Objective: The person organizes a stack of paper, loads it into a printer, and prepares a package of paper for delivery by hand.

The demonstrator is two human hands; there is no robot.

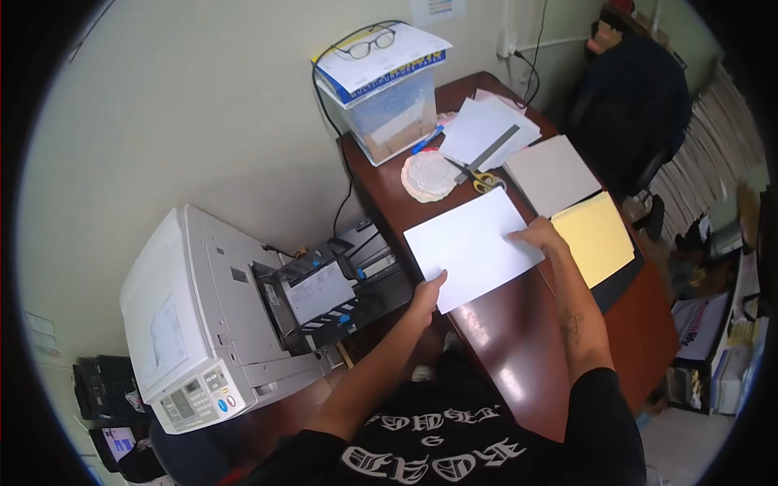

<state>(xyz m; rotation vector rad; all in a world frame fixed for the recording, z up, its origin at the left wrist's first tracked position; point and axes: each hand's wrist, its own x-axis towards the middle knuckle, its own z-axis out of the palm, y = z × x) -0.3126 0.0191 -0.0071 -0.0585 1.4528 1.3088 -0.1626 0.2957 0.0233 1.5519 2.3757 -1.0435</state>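
Observation:
A stack of white paper (474, 247) is held between my two hands, above the near end of the brown desk. My left hand (428, 296) grips its lower left edge, thumb on top. On the right edge, my right hand (541, 236) pinches it with the thumb lying over the sheet; the other fingers are hidden underneath. Just beyond the paper lie scissors with yellow handles (487, 182) and a metal ruler (489, 152). Yellow paper (594, 236) is right beside my right hand, with a grey stack (554, 176) behind it.
Left stands a large copier (219, 283) with printed sheets (322, 293) in its output tray. A clear plastic bin (393, 117) topped with a paper pack and eyeglasses (372, 44) sits at the desk's back corner. Round paper pieces (429, 176), a blue pen (426, 140) and a dark chair (636, 105) are also here.

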